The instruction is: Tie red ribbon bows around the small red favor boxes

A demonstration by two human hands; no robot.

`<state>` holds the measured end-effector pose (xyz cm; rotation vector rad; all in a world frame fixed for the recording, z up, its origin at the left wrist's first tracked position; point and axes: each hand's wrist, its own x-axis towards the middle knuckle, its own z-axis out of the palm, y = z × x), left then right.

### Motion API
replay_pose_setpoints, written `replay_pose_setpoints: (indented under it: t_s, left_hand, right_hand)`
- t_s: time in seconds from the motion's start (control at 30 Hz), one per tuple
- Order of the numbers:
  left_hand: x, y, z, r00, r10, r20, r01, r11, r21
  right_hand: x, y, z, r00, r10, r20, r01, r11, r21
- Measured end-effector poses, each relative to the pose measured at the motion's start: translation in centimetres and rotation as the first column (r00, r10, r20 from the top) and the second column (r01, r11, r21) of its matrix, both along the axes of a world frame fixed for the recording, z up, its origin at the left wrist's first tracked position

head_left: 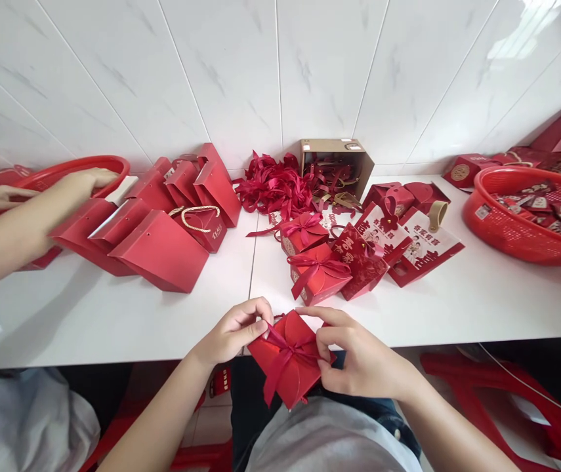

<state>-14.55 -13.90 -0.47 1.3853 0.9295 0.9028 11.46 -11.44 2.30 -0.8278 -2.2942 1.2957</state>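
We have the red gift box [300, 375] between our left hand [235, 331], fingers [259, 328] pinching its ribbon bow [289, 351], and right hand [353, 351], maybe pinching too.

The right hand [361, 357] partly hides the held box [298, 385]; the rightmost basket [506, 237] is cropped.
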Motion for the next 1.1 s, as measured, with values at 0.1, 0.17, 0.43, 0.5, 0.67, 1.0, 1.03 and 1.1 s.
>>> replay_pose_setpoints:
  t_s: [0.1, 0.17, 0.43, 0.5, 0.67, 1.0, 1.03, 1.1]
  left_hand:
    - [-0.2, 0.4, -0.7, 1.0, 0.021, -0.015, -0.02, 0.999, 0.027]
    - [-0.3, 0.4, -1.0, 0.999, 0.03, -0.011, -0.03, 0.999, 0.037]
    - [-0.4, 0.2, -2.0, 0.995, 0.078, 0.064, -0.081, 0.995, 0.05]
    - [-0.1, -0.4, -2.3, 0.985, 0.124, 0.12, -0.123, 0.992, -0.011]
    - [0.0, -3.6, -3.7, 0.925, 0.28, 0.259, -0.278, 0.96, -0.044]
    - [-0.1, -6.7, -4.8, 0.959, 0.28, -0.044, -0.282, 0.957, -0.065]
    - [0.1, -6.5, -4.6, 0.944, 0.325, -0.047, -0.328, 0.943, -0.058]
    - [0.6, -6.1, -4.2, 0.9, 0.426, -0.094, -0.429, 0.903, -0.02]
  right_hand:
    - [0.0, -0.1, 0.0, 1.0, -0.005, 0.011, 0.005, 0.999, -0.038]
    - [-0.1, -0.1, 0.1, 1.0, -0.009, -0.001, 0.009, 0.998, -0.06]
    - [0.0, -0.1, 0.1, 0.998, -0.008, -0.055, 0.003, 0.996, -0.094]
    - [0.5, 0.2, -0.2, 0.998, -0.017, -0.064, 0.01, 0.994, -0.106]
    - [1.2, 1.6, -1.4, 0.992, 0.112, -0.055, -0.117, 0.987, -0.11]
    - [-1.2, 0.4, -0.8, 0.971, 0.224, 0.084, -0.229, 0.971, 0.065]
    - [-1.2, 0.4, -1.0, 0.979, 0.195, 0.067, -0.199, 0.977, 0.074]
    - [-0.9, 0.5, -1.4, 0.98, 0.195, 0.048, -0.199, 0.974, 0.106]
